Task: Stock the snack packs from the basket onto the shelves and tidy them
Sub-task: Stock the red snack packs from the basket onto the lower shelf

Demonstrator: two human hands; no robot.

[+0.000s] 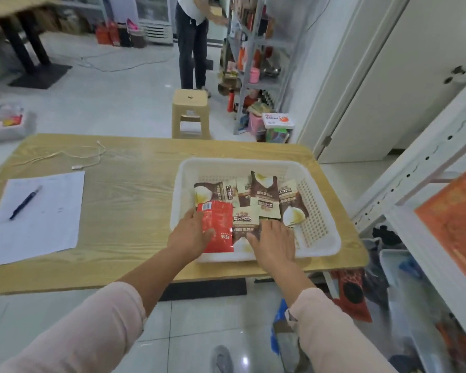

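Observation:
A white plastic basket point(318, 200) stands on the right part of a wooden table point(124, 200). Several brown-and-cream snack packs point(264, 189) lie in it. My left hand point(190, 235) grips a red snack pack point(218, 227) at the basket's near left corner, thumb across its front. My right hand point(275, 242) lies flat with straight fingers on a brown-and-cream pack point(244, 220) at the near edge. The white shelf unit point(425, 184) rises at the right, with an orange pack point(455, 216) on it.
A sheet of paper point(38, 214) with a blue pen point(24, 201) and a thin cable point(65, 157) lie on the table's left. Beyond the table stand a beige stool point(190, 114), a person point(193, 41) and a loaded rack point(256, 63). Bags and bins crowd the floor under the shelf.

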